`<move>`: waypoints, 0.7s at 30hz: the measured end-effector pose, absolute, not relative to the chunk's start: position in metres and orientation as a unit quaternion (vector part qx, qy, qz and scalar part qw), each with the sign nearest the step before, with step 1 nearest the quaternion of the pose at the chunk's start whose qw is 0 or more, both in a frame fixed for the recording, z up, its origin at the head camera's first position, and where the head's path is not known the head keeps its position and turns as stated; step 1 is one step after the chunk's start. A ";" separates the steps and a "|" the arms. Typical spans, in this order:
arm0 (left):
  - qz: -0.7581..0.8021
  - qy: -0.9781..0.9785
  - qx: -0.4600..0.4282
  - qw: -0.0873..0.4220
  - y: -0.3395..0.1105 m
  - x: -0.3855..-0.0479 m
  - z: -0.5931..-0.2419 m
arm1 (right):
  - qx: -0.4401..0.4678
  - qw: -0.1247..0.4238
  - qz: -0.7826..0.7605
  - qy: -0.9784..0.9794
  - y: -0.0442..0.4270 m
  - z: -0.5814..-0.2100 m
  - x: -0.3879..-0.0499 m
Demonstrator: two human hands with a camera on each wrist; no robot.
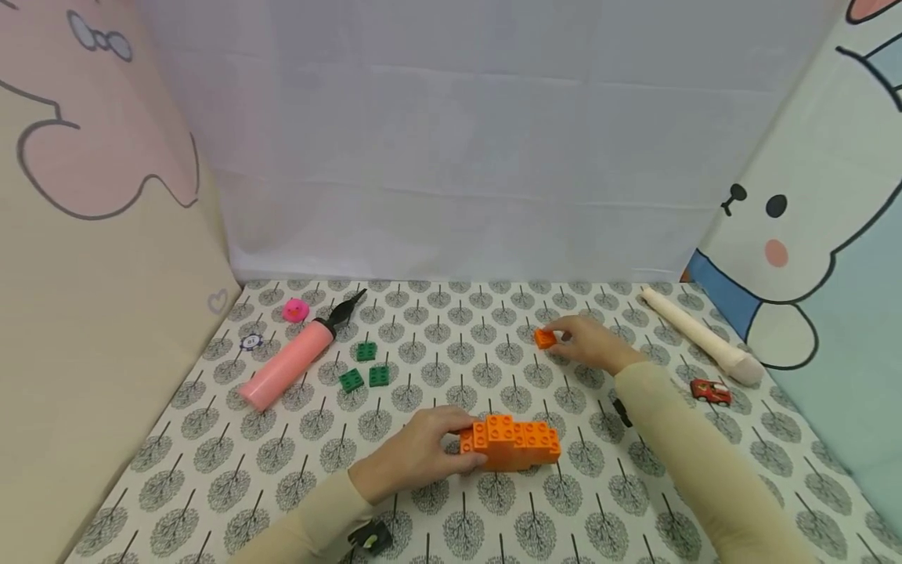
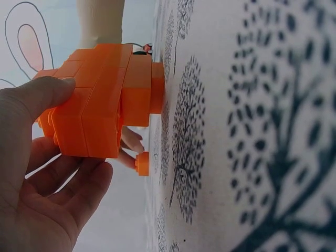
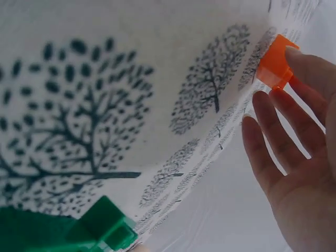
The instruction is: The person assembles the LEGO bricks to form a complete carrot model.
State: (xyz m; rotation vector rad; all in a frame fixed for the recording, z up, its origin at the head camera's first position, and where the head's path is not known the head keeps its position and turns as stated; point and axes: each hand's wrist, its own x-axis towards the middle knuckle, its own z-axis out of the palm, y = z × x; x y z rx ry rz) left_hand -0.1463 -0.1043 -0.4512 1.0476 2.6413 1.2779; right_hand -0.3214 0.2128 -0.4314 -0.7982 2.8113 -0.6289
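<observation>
Assembly of orange bricks [image 1: 517,445], joined in a stepped block, sits toward the near side of the tree-print cloth [image 1: 606,533], its left end gripped between thumb and fingers of the left hand [image 1: 423,446]. Joining appears well advanced — one small orange brick [image 1: 544,338] is apart, farther back, pinched by thumb and fingers of the right hand [image 1: 586,342]; whether it is lifted cannot be told. Three green bricks [image 1: 379,376] lie loose, unattached. No container seen — bricks are on cloth or in hand.
</observation>
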 end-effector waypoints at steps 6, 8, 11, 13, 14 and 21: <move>0.408 0.849 0.334 0.015 -0.104 -0.147 -0.452 | -0.262 0.036 -0.213 0.941 0.209 -0.436 -0.322; 0.409 0.849 0.334 0.015 -0.104 -0.147 -0.452 | -0.258 0.035 -0.221 0.940 0.208 -0.434 -0.319; 0.409 0.850 0.332 0.017 -0.103 -0.146 -0.452 | -0.258 0.032 -0.231 0.938 0.207 -0.431 -0.313; 0.410 0.850 0.332 0.017 -0.103 -0.146 -0.452 | -0.267 0.020 -0.234 0.935 0.206 -0.428 -0.306; 0.410 0.849 0.332 0.018 -0.103 -0.146 -0.452 | -0.273 0.013 -0.236 0.932 0.205 -0.426 -0.301; 0.413 0.849 0.330 0.015 -0.103 -0.146 -0.452 | -0.331 -0.038 -0.254 0.908 0.199 -0.408 -0.258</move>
